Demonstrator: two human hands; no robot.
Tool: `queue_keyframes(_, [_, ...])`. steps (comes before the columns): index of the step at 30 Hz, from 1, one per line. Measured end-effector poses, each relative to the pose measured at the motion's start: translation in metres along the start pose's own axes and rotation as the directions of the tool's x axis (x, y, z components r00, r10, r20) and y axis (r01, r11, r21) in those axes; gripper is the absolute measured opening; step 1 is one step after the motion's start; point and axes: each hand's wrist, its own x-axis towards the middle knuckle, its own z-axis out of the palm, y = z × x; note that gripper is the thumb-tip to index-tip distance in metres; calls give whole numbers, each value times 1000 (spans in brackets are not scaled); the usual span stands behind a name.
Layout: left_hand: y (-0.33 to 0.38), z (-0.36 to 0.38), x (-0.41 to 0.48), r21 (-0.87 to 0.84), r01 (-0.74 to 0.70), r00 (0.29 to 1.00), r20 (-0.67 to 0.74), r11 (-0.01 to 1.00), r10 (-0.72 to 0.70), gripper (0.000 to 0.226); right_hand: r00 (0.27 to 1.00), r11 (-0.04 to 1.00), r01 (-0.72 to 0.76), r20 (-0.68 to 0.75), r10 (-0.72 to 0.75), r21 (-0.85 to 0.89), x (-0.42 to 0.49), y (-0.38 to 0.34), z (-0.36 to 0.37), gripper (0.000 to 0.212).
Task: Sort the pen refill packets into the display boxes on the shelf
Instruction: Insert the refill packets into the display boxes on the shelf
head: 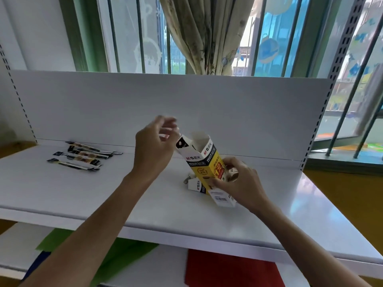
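**Box tilted in right hand, packets off to the side**

Head cam: the right hand [242,181] is clamped round the lower end of the yellow box [204,162]. The box leans tilted on the white shelf [103,193] with its top flaps open. The left hand [154,146] hovers right by that open top, fingers loosely curled with nothing in them. It's too blurry to say if it touches a flap. A flat box [195,186] lies under the tilted one. The packets [83,156] lie bunched on the shelf, well apart to the left.

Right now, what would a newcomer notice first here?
The yellow display box, tilted with its top open, centre frame: the right hand grips its lower end, the left hand is up by that opening. Loose refill packets lie on the white shelf, far left.
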Motion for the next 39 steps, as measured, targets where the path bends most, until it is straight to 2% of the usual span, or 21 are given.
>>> queue_keyframes(2, [-3, 4, 0, 164, -48, 990, 142, 985, 25, 19, 1000, 1000, 5, -1, -5, -10, 1, 0, 0, 45])
queue_keyframes(4, [-9, 7, -2, 227, -57, 951, 309, 972, -17, 28, 1000, 1000, 14, -15, -14, -28, 1, 2, -4, 44])
queue_keyframes(7, [-18, 9, -8, 155, -25, 885, 462, 988, -51, 25, 1000, 997, 16, -18, -17, -69, 3, 7, -13, 48])
queue_keyframes(9, [-23, 11, -13, 66, -2, 858, 513, 998, -33, 22, 999, 996, 20, 34, -17, -82, 4, 14, -18, 51])
queue_keyframes(12, [-34, 19, -24, -29, 33, 858, 514, 999, -14, 21, 990, 992, 39, 138, -22, -122, 3, 23, -24, 55])
queue_keyframes(15, [-49, 31, -39, -22, 100, 848, 526, 995, -73, 20, 962, 972, 29, 270, 36, -232, 2, 29, -24, 56])
queue_keyframes(19, [-76, 39, -66, 77, 143, 825, 542, 987, -162, 19, 857, 888, 156, 507, 96, -433, -1, 39, -9, 49])
queue_keyframes(25, [-107, 29, -91, 156, 218, 780, 565, 963, -268, 21, 859, 867, 91, 479, 180, -489, 19, 54, 6, 61])
queue_keyframes(29, [-119, 17, -82, 154, 209, 780, 569, 966, -260, 21, 845, 857, 47, 478, 240, -514, 34, 53, 12, 61])
queue_keyframes(31, [-126, 7, -74, 142, 178, 799, 557, 974, -228, 19, 838, 810, 90, 483, 252, -579, 39, 42, 19, 62])
queue_keyframes(33, [-133, -8, -62, 144, 153, 825, 526, 978, -206, 19, 877, 768, 162, 447, 175, -619, 47, 17, 34, 64])
queue_keyframes(34, [-138, -18, -56, 151, 141, 841, 502, 978, -199, 19, 901, 790, 188, 423, 99, -584, 54, 1, 46, 63])
queue_keyframes(36, [-150, -45, -43, 184, 123, 865, 462, 975, -196, 21, 923, 869, 225, 381, -46, -440, 72, -37, 78, 60])
queue_keyframes(39, [-179, -103, -26, 271, 109, 879, 422, 956, -220, 28, 932, 940, 248, 323, -166, -233, 100, -94, 136, 58])
